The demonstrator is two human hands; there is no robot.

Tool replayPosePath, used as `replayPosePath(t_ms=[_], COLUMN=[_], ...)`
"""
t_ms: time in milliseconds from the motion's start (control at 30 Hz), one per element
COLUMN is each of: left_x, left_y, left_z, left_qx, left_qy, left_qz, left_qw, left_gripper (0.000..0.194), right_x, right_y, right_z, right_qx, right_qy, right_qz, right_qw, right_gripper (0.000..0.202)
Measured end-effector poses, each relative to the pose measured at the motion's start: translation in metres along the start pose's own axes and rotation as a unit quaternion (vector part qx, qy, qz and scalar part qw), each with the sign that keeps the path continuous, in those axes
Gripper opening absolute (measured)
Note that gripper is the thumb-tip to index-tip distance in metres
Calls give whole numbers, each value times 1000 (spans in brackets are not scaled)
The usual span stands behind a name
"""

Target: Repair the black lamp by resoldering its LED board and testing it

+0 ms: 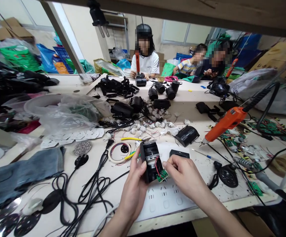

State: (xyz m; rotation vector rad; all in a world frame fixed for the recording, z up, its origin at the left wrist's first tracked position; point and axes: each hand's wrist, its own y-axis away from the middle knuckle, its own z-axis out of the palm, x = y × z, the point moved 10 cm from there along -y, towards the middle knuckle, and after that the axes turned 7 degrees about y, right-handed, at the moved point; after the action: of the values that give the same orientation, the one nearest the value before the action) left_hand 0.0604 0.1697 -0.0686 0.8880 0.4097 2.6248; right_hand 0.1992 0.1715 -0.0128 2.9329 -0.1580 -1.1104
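Observation:
My left hand point(136, 184) is wrapped round the left side of an open black plastic housing point(151, 153), held tilted above the table. Red and black wires run from inside it to a small green circuit board point(162, 175) at its lower right edge. The fingers of my right hand point(182, 171) are pinched together close to the wires and the board; what lies between the fingertips is hidden. Behind my right hand is a black rectangular part point(179, 153). Beneath both hands lies a white panel with socket slots point(165, 200).
An orange electric screwdriver point(224, 123) hangs at the right. Black cables point(93, 187), a tape roll point(119, 152) and a denim piece point(24, 174) lie left. Black housings and white parts cover the middle. Several people sit across the table.

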Motion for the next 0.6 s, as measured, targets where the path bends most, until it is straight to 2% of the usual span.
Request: replayPosePath(t_ms=[167,233,300,400,600], left_x=[-6,-7,-5,-1,2], left_y=[1,-1,-3,-4,-4], left_z=[0,-2,-4,-7,-11], left_qx=[-5,-4,-4,-4,10], left_qy=[22,37,52,57,48], left_qz=[-10,-20,-28,-38,-31], left_qw=[1000,999,998,998,998], left_gripper=[62,61,61,58,57], right_x=[-4,-11,-22,-35,-38], right_y=[-3,-3,1,11,17], right_z=[0,2,2,3,-3], right_qx=[15,10,5,-20,-36], right_qy=[10,9,-4,-27,-48], right_qz=[-4,-39,-106,-198,-229], right_qw=[1000,999,994,980,972], right_gripper=[29,24,14,22,16])
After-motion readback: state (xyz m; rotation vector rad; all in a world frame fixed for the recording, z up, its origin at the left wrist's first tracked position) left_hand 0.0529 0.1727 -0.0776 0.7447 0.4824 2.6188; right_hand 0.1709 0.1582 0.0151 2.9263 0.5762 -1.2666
